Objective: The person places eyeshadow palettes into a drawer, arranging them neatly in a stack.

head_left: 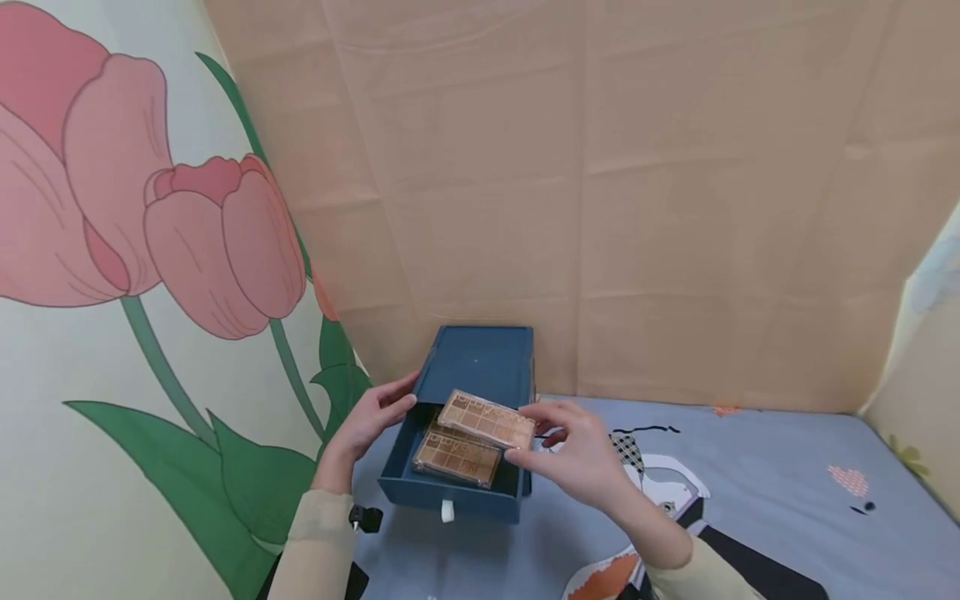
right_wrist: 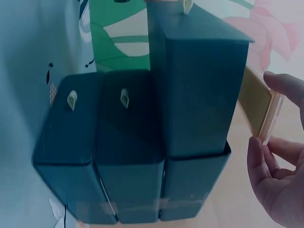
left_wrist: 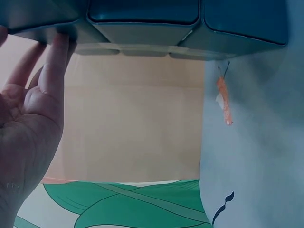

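Observation:
A dark blue drawer unit (head_left: 476, 360) has its top drawer (head_left: 416, 493) pulled out. Pinched at its right end between thumb and fingers, an eyeshadow palette (head_left: 487, 419) with brown and beige pans is in my right hand (head_left: 581, 457), tilted over the drawer. The right wrist view shows the same palette (right_wrist: 258, 105) edge-on beyond the drawer wall. Beneath it, another palette (head_left: 457, 458) lies in the drawer; part of a further one seems to show behind. My left hand (head_left: 371, 417) touches the unit's left side, its fingers (left_wrist: 53, 71) extended against the blue wall.
Two shut lower drawers (right_wrist: 126, 118) with pale pull loops sit under the pulled-out one. A blue-grey patterned cloth (head_left: 772, 475) covers the surface. Behind stands a tan sheet (head_left: 600, 208), and a wall with painted tulips (head_left: 225, 242) rises at left.

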Tool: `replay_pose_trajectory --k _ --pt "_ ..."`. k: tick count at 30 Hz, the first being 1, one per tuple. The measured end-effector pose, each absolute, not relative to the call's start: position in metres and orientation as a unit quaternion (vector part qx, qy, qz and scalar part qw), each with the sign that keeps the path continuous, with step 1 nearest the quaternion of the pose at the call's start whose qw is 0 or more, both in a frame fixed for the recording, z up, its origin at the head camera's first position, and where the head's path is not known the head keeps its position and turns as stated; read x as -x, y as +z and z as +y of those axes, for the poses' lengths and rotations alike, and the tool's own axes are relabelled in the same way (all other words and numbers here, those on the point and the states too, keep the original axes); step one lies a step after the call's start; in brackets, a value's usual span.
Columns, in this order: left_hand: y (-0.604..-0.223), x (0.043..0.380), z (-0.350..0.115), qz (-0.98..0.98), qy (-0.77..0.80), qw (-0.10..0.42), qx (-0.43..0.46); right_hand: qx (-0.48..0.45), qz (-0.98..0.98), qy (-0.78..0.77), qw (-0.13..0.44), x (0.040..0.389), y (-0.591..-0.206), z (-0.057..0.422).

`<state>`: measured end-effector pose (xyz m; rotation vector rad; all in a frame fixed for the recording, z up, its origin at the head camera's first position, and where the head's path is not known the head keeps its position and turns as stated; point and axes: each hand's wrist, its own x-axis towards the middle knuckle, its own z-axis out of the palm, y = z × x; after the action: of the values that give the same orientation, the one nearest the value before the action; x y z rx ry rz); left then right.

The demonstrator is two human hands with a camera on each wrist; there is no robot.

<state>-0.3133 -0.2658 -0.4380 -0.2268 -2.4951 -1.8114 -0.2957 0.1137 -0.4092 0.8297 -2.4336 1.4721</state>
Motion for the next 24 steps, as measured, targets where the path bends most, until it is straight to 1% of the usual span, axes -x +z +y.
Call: replay_pose_trajectory --k 9,18,24 --pt "-0.438 0.313 -0.265 -0.805 -0.588 0.025 0.078 -0.274 -0.822 0.494 0.071 0.288 -0.407 0.099" --pt "-0.438 0.311 -0.264 -0.806 -0.585 0.03 0.077 -0.298 -0.834 0.453 0.101 0.285 -0.411 0.091" --pt "-0.439 0.311 -0.265 -0.806 -0.586 0.03 0.076 -0.32 -0.843 0.419 0.11 0.281 -0.411 0.084"
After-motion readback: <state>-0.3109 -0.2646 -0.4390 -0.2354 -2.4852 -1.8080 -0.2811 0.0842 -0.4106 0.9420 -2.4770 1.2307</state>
